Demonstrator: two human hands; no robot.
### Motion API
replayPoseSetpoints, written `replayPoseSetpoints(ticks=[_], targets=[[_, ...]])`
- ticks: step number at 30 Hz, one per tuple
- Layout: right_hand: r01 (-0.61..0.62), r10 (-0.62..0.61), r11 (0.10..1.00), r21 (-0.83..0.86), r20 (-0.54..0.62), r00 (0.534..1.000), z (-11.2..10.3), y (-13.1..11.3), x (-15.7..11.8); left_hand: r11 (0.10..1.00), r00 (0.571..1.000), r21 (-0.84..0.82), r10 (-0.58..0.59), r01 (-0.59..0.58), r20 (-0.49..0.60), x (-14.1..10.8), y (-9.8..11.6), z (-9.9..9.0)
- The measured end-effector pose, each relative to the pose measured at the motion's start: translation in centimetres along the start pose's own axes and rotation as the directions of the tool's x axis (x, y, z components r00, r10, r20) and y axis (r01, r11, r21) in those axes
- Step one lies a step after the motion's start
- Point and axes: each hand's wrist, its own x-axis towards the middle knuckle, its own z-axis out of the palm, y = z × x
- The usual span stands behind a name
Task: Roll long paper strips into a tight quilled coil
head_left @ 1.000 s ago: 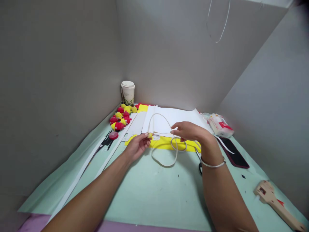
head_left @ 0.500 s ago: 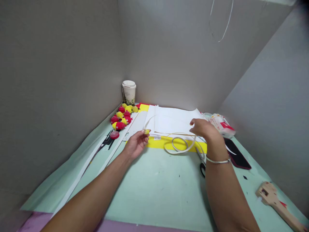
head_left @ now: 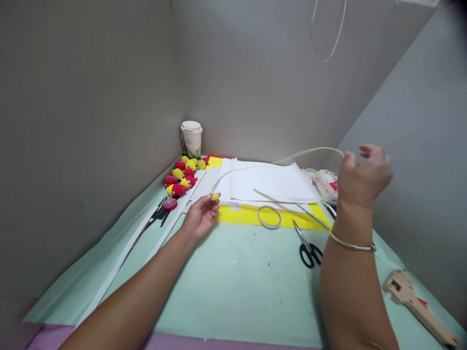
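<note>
My left hand pinches a small yellow coil between thumb and fingertips. From it a narrow pale-yellow paper strip arcs up and across to the right. The far part of the strip meets my right hand, raised above the table and somewhat blurred, its fingers curled. White paper sheets lie behind the strip. Near the middle a grey ring rests on yellow paper. Black-handled scissors lie closer to me, below my right hand.
At the back left stand a lidded cup and several red and yellow crafted pieces, with a red round container before them. A blue stick lies right of the ring. A beige glue-gun-like tool lies at the right edge.
My right hand has moved up and to the right, drawing the strip out of its loose loops into a long arc. The scissors and blue stick show more. My left hand keeps its pinch.
</note>
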Motion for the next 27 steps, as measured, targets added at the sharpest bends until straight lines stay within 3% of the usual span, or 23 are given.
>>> replayPoseSetpoints(ticks=[2,5,8,10,11,12,15,16,17,19,21,27], targets=[[0.039,-0.029,0.994,0.101,-0.095,0.995,-0.1,-0.1,0.0,1.000,1.000,0.003,0.004,-0.004,0.005,0.0,-0.1,-0.1],[0.093,-0.072,0.966,0.241,-0.094,0.993,0.3,-0.2,0.0,1.000,1.000,0.020,0.003,-0.003,0.004,0.1,-0.2,-0.2],[0.162,-0.169,0.909,0.384,-0.017,0.985,0.8,-1.5,-0.7,0.998,1.000,0.056,-0.020,0.020,-0.012,0.2,-0.5,-0.1],[0.151,-0.254,0.840,0.522,0.131,0.958,0.8,-3.4,-2.1,0.996,0.999,0.080,-0.026,0.028,-0.026,0.2,-0.7,0.0],[0.135,-0.340,0.794,0.592,0.249,0.907,0.8,-4.6,-3.1,0.995,0.999,0.092,-0.026,0.029,-0.034,0.2,-0.9,0.1],[0.135,-0.444,0.759,0.637,0.355,0.822,0.9,-5.8,-4.4,0.994,0.999,0.102,-0.023,0.027,-0.044,0.1,-1.0,0.2],[0.189,-0.698,0.658,0.729,0.497,0.516,1.7,-8.8,-9.1,0.993,0.997,0.117,0.002,0.006,-0.071,0.0,-1.3,0.5],[0.196,-0.731,0.637,0.745,0.504,0.460,2.2,-9.4,-10.8,0.992,0.997,0.122,0.010,-0.001,-0.074,0.0,-1.3,0.5],[0.190,-0.739,0.630,0.753,0.506,0.444,2.7,-9.8,-12.4,0.991,0.998,0.135,0.005,0.004,-0.067,0.0,-1.4,0.5],[0.171,-0.741,0.620,0.766,0.499,0.450,3.7,-9.7,-15.2,0.987,0.999,0.158,-0.003,0.009,-0.037,0.0,-1.7,0.4],[0.157,-0.734,0.604,0.781,0.469,0.491,4.3,-8.9,-17.3,0.984,1.000,0.176,-0.010,0.009,0.008,0.0,-1.9,0.3],[0.096,-0.667,0.595,0.798,0.423,0.613,3.8,-6.8,-20.4,0.970,0.993,0.236,-0.077,0.055,0.086,-0.4,-2.5,0.4]])
